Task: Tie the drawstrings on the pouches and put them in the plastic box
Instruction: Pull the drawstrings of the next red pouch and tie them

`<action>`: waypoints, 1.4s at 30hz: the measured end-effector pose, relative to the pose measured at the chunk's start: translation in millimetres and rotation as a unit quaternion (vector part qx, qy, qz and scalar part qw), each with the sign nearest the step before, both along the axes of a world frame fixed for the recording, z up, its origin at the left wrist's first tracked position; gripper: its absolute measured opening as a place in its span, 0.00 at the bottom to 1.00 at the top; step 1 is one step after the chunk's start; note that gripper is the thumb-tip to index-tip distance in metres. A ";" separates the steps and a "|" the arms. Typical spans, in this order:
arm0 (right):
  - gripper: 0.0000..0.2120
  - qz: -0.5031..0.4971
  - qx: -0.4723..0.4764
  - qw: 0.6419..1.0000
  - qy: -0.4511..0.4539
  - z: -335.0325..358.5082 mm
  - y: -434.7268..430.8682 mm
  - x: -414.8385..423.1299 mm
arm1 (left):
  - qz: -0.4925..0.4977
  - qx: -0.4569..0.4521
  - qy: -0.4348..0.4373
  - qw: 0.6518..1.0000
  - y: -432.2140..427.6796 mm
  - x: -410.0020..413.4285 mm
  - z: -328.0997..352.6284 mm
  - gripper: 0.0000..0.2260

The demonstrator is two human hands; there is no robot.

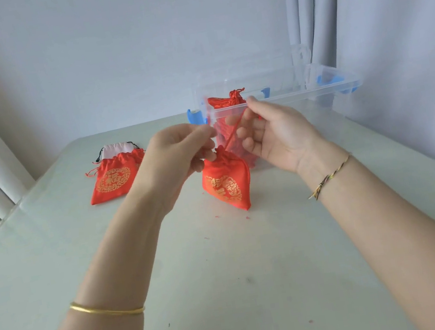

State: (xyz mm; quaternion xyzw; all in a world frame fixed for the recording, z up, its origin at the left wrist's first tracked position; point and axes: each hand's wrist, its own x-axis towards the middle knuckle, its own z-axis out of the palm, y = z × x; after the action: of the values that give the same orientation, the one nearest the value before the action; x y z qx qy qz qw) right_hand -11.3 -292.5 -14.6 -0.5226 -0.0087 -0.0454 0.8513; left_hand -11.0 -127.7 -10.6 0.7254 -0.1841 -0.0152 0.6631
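A thin gold bangle (107, 310) is worn on the bare forearm behind the left hand (177, 154), and a thin cord bracelet (331, 173), braided of dark, yellow and reddish strands and knotted with short loose ends, at the wrist of the right hand (277, 135).

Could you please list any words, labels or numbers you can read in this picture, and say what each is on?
Flat red pouch: one gold character in a round emblem, too blurred to read.
Held red pouch: gold emblem crumpled, unreadable.
Plastic box: no label visible.
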 end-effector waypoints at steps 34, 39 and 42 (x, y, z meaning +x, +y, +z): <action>0.08 -0.012 -0.404 0.908 -0.115 5.2 12.8 -13.0 | 0.021 -0.004 0.038 0.999 -2.2 -0.7 -3.5 0.05; 0.11 -0.054 -0.458 0.864 -0.200 -3.0 17.3 -8.0 | 0.048 -0.018 0.041 0.998 -3.0 -1.9 -2.5 0.04; 0.07 -0.091 -0.517 0.821 -0.225 -2.4 19.3 -10.0 | 0.053 -0.029 0.046 0.997 -3.2 -1.9 -2.3 0.05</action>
State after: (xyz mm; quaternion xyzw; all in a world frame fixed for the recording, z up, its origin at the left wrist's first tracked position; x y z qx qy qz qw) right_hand -21.3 -273.2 -17.1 -0.8598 -0.1749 -0.2278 0.4222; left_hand -13.0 -130.9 -13.0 0.7131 -0.1152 -0.0084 0.6915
